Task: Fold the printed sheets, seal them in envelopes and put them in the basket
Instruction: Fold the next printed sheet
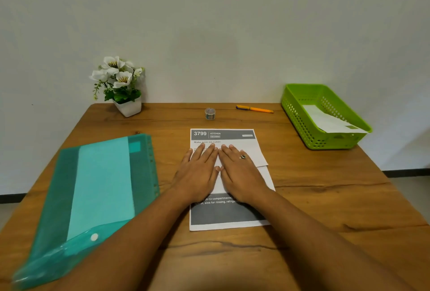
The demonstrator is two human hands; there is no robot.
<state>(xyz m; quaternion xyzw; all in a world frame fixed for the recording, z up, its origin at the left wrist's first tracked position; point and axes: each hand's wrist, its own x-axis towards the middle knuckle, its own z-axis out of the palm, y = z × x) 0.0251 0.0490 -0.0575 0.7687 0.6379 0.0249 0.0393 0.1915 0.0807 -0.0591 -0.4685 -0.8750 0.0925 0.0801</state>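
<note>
A printed sheet [226, 217] with a grey header and a dark lower band lies at the middle of the wooden table [325, 209]. A white folded piece lies across its middle. My left hand [197, 174] and my right hand [239, 174] rest flat on that piece, side by side, fingers spread and pointing away from me. Neither hand grips anything. A ring sits on my right hand. The green basket [300, 113] stands at the far right with a white envelope [330, 120] inside it.
A teal plastic folder [102, 188] with a snap button lies at the left. A white pot of flowers [121, 86] stands at the far left by the wall. A small tape roll [210, 113] and an orange pen [254, 108] lie near the far edge.
</note>
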